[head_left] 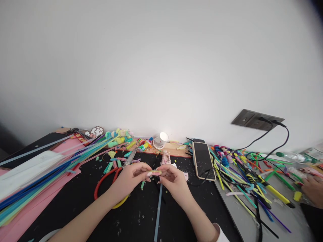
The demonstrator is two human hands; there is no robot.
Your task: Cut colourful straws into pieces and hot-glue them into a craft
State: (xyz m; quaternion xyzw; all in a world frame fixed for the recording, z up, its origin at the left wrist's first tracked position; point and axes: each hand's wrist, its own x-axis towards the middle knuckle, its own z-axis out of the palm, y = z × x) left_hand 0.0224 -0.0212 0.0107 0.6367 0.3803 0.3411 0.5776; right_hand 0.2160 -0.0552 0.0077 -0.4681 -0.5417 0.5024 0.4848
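Observation:
My left hand (140, 173) and my right hand (171, 176) meet over the black table. Between their fingertips they pinch a short pink-and-yellow strip (155, 172), which looks like cut pipe cleaner. A long translucent stick (158, 215), like a glue stick, lies just below my right hand. Left of my left hand rest scissors (128, 159), their red and yellow handles partly covered by my forearm. Behind my right hand is a pinkish object (166, 157), partly hidden. Short coloured pieces (111, 164) are scattered beyond my left hand.
A white paper cup (158, 142) stands by the wall, and a phone (204, 160) lies to the right. Pipe cleaners (63, 171) spread over pink sheets at left. Yellow-handled pliers (275, 193), black cables (271, 153) and another person's hand (313, 190) are at right.

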